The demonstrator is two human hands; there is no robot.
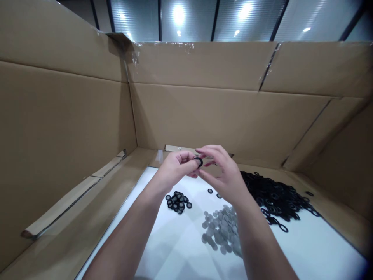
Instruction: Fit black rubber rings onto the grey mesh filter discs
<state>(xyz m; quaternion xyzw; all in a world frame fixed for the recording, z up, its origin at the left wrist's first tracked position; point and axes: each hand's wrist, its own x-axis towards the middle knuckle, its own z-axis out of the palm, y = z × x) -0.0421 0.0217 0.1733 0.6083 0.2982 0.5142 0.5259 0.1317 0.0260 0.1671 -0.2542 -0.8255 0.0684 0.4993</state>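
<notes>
Between my two hands, above the white tabletop [171, 249], is a black ring [198, 161]. My left hand [182, 165] pinches it between thumb and fingers. Beside it on the right, my right hand [220, 169] has its fingers apart, with the fingertips close to the ring; whether they touch it is unclear. Below my left hand sits a small pile of black rings with grey centres [177, 202]. Grey discs [223, 227] lie heaped below my right hand, partly behind the right forearm. A large heap of black rings [274, 194] spreads to the right.
Tall cardboard walls [204, 116] enclose the table at the back and both sides. A folded cardboard strip [78, 194] runs along the left side. Two loose ringed discs [210, 191] lie near the middle, and a single ring [309, 193] lies at the far right.
</notes>
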